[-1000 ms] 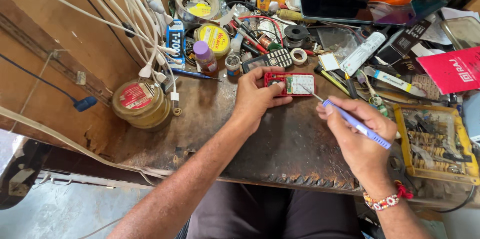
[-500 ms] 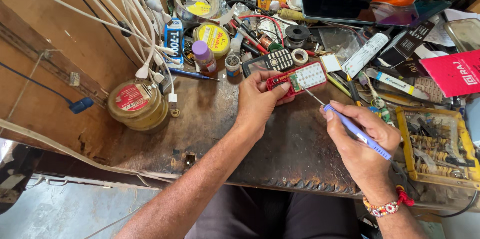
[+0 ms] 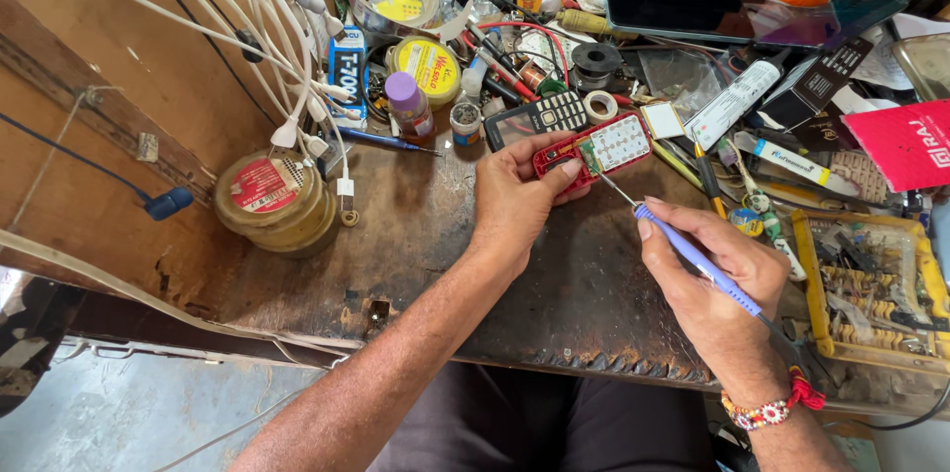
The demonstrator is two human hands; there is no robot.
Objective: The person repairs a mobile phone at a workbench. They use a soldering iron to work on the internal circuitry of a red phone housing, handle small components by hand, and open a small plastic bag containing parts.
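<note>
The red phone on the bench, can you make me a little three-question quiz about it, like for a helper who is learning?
1. True or false: the left hand holds the red phone tilted up off the workbench.
2. What does the right hand hold? A) a yellow multimeter B) a purple-handled soldering iron C) a roll of tape
3. Fill in: the iron's tip points at the phone's open ____.

Key: 1 true. 2 B. 3 circuit board, with its white keypad contacts showing.
</note>
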